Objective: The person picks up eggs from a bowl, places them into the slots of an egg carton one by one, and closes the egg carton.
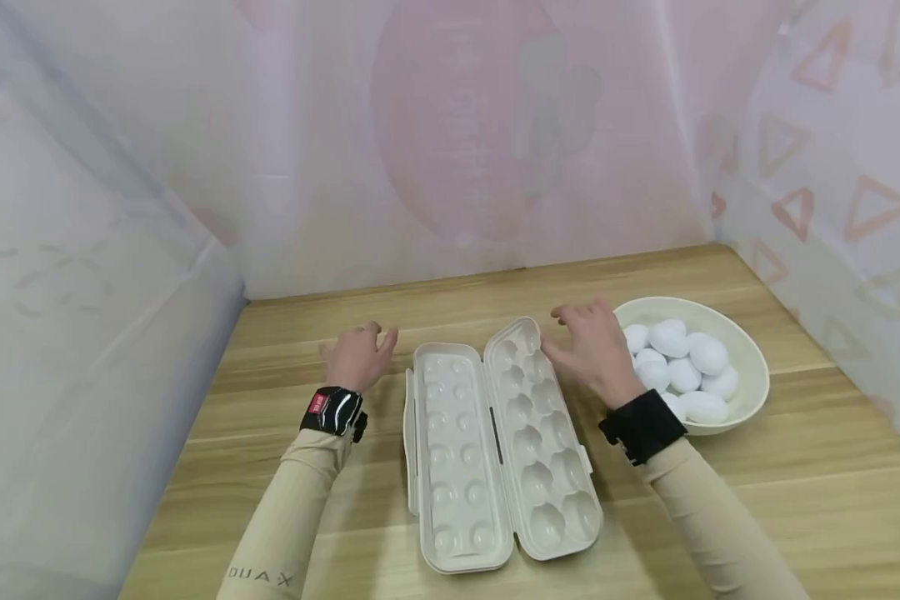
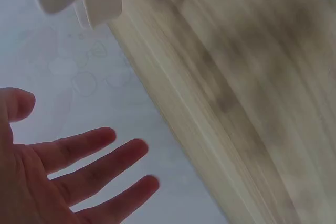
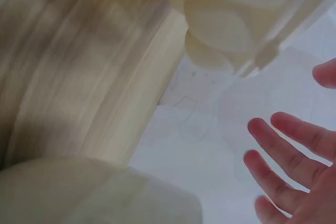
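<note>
An open cream egg carton (image 1: 498,446) lies flat in the middle of the wooden table (image 1: 795,483), its cups bare. My left hand (image 1: 360,354) hovers just left of the carton's far end, fingers loosely spread and holding nothing; its fingers (image 2: 89,153) show straight in the left wrist view. My right hand (image 1: 592,346) hovers between the carton's far right corner and a cream bowl (image 1: 750,358) of several white eggs (image 1: 682,367), fingers spread and relaxed. The right wrist view shows those fingers (image 3: 289,145) apart beside the carton's edge (image 3: 231,30).
Translucent curtain walls (image 1: 457,142) close in the table on the left, back and right. Bare wood lies in front of the carton and to the right of the bowl. Both forearms wear beige sleeves with black wrist straps.
</note>
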The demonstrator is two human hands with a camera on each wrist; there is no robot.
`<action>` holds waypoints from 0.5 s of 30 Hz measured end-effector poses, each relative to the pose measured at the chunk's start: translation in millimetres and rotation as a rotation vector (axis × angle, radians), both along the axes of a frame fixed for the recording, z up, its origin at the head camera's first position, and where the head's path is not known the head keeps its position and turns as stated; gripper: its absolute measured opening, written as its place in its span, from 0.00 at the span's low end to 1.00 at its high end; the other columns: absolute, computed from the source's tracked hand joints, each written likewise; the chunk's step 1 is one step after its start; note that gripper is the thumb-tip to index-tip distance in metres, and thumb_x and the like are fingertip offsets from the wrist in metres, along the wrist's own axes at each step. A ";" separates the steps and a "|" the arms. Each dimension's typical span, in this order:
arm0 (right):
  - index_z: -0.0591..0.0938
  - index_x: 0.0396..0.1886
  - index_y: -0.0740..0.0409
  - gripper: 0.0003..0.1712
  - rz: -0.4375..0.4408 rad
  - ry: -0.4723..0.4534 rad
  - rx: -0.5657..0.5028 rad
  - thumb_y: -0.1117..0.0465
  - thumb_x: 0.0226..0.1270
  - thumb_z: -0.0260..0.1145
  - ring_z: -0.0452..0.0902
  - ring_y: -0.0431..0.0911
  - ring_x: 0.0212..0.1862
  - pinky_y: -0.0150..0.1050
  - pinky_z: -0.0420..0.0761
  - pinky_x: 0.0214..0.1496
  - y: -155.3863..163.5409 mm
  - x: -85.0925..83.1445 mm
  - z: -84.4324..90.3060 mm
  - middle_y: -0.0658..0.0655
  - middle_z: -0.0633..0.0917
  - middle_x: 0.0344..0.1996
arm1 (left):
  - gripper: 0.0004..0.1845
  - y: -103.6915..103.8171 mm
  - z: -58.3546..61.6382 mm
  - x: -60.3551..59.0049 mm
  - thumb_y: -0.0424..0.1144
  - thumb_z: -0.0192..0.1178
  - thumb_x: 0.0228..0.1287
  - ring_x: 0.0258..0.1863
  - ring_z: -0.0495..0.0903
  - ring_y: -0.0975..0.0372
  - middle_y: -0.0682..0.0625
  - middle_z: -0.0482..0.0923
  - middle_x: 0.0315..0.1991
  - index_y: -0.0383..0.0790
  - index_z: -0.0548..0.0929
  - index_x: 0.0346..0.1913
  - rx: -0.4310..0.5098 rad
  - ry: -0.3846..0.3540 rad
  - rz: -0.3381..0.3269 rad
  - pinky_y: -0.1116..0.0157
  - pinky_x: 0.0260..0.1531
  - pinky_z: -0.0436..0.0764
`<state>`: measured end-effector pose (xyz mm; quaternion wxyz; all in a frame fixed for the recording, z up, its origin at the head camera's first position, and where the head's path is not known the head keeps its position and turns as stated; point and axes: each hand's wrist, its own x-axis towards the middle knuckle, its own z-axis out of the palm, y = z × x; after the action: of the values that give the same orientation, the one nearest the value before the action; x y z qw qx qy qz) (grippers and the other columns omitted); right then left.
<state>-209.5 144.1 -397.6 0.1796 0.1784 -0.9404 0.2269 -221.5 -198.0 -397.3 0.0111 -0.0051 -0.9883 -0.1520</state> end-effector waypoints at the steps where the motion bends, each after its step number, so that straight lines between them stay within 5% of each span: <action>1: 0.81 0.47 0.65 0.22 -0.003 0.001 -0.001 0.52 0.62 0.62 0.75 0.61 0.46 0.54 0.61 0.61 -0.8 3.9 0.4 0.63 0.84 0.39 | 0.33 0.5 -1.1 3.8 0.57 0.37 0.75 0.52 0.75 0.39 0.33 0.76 0.54 0.31 0.73 0.62 0.006 0.000 -0.005 0.34 0.54 0.63; 4: 0.82 0.47 0.63 0.22 -0.017 -0.013 0.008 0.50 0.62 0.62 0.76 0.60 0.42 0.54 0.65 0.53 -1.8 16.1 0.9 0.60 0.85 0.35 | 0.33 4.3 -4.2 14.7 0.57 0.38 0.75 0.40 0.81 0.43 0.33 0.81 0.45 0.29 0.75 0.58 0.033 -0.011 -0.025 0.47 0.37 0.78; 6: 0.83 0.46 0.63 0.22 -0.021 -0.019 0.019 0.50 0.61 0.62 0.76 0.59 0.41 0.54 0.66 0.51 -1.5 24.4 1.0 0.59 0.85 0.34 | 0.33 7.5 -7.2 20.9 0.58 0.39 0.75 0.33 0.82 0.47 0.35 0.82 0.40 0.29 0.76 0.57 0.064 -0.020 -0.035 0.55 0.26 0.77; 15: 0.81 0.47 0.63 0.21 0.006 -0.001 0.038 0.54 0.58 0.65 0.77 0.56 0.37 0.51 0.75 0.35 -2.5 60.2 -1.3 0.60 0.83 0.34 | 0.27 18.4 -20.7 48.7 0.55 0.47 0.73 0.34 0.80 0.53 0.43 0.83 0.36 0.32 0.83 0.44 0.301 -0.065 -0.080 0.57 0.32 0.77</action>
<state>-149.3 141.6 -399.0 0.1750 0.1846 -0.9442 0.2094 -172.7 -179.6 -418.0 -0.0261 -0.0377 -0.9532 -0.2987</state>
